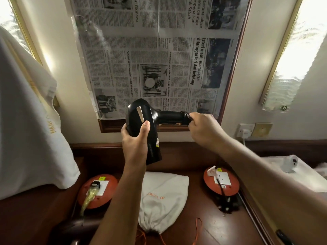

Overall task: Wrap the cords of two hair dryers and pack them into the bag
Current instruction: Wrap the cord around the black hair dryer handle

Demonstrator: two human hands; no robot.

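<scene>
A black hair dryer (pixel 139 119) is held up in front of the wall, its barrel pointing down and its handle pointing right. My left hand (pixel 135 138) grips the dryer's body from below, thumb on its side. My right hand (pixel 203 128) is closed on the black cord (pixel 185 114) at the end of the handle. A white drawstring bag (pixel 162 197) with orange lettering lies flat on the dark wooden desk (pixel 203 230) below, its orange drawstring (pixel 199 228) trailing toward me. I see no second hair dryer.
Two orange round extension reels sit on the desk, one at the left (pixel 96 193) and one at the right (pixel 221 181) with a black plug in it. A newspaper-covered mirror (pixel 159 59) hangs on the wall. A white cloth (pixel 30 129) hangs at left. Wall socket (pixel 245 129) at right.
</scene>
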